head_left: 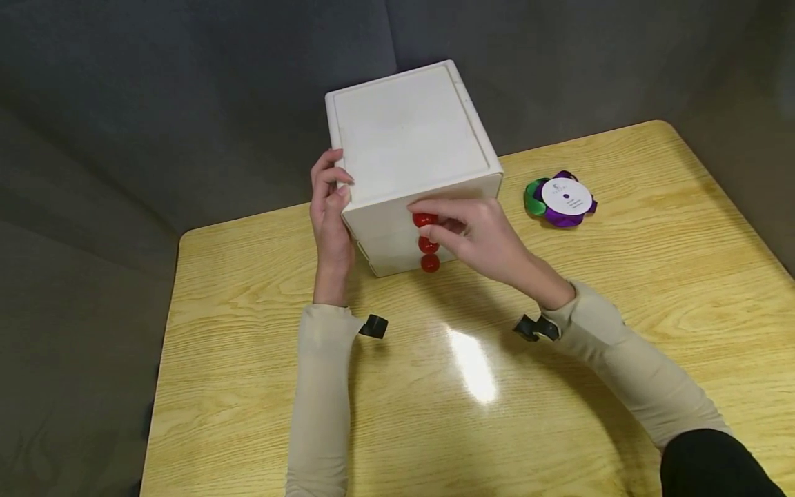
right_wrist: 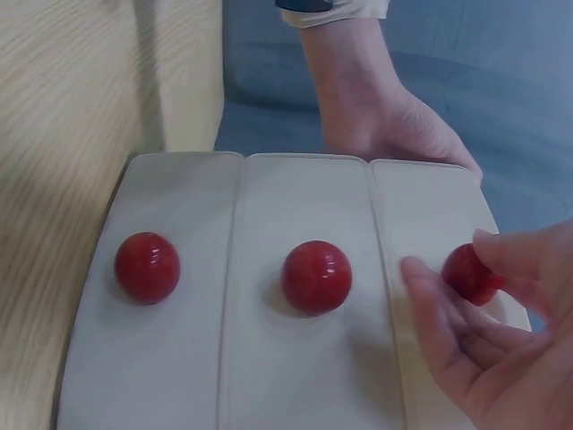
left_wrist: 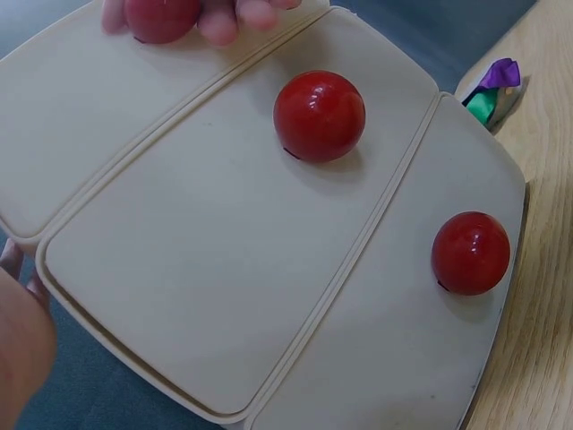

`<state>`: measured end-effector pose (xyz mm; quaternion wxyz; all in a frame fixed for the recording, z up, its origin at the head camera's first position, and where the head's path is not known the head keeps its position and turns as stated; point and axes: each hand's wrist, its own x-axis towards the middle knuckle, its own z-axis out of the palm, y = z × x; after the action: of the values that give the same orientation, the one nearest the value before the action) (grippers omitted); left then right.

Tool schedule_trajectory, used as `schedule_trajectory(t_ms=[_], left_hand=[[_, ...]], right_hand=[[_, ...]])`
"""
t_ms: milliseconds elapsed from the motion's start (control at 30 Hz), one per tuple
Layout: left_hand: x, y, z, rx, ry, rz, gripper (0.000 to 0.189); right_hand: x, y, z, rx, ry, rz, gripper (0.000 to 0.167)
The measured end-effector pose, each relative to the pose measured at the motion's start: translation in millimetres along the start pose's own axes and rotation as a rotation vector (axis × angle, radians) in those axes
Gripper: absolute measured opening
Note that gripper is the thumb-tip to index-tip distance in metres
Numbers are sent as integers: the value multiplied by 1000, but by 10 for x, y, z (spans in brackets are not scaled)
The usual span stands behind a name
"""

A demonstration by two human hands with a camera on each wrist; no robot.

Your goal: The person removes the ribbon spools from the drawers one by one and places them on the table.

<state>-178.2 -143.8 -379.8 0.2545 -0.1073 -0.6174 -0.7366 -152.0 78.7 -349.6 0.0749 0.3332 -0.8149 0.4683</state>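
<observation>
A white three-drawer box [head_left: 410, 131] stands on the table, each drawer front bearing a round red knob. My left hand [head_left: 332, 207] rests against its left side, with fingertips over the top edge. At the top drawer, my right hand [head_left: 478, 228] has its index finger and thumb on either side of the top knob [right_wrist: 470, 274]. From the right wrist, the index fingertip overlaps this knob while the thumb tip lies beside it. Below are the middle knob [left_wrist: 320, 116] and bottom knob [left_wrist: 471, 253], both untouched. All three drawer fronts sit flush in the box.
To the right of the box lies a white ribbon spool [head_left: 566, 196] with purple and green ribbon. The wooden table [head_left: 248, 373] ends against dark grey fabric [head_left: 186, 103] at the back and left.
</observation>
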Motion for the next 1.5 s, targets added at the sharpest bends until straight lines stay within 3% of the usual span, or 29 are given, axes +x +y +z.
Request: schedule_trajectory(t_ms=[200,400,767,1233,1500], left_hand=[[0,-15,-3,-4,-7,4,13],[2,-6,0,6,1,-6,13],[-1,1,-8,11,4,-10,13],[-5,-3,-2,5,6,-2,13],[-9,-11,2,3,8,1,13]], right_hand=[[-115,103,31,49,-31,-82,39],[-230,181,37,96,-76,-161,30],[-265,375,70,35,-115,46,21],[-276,516,160,82,-109,96,31],[-267,498,185,202,-130,181,33]])
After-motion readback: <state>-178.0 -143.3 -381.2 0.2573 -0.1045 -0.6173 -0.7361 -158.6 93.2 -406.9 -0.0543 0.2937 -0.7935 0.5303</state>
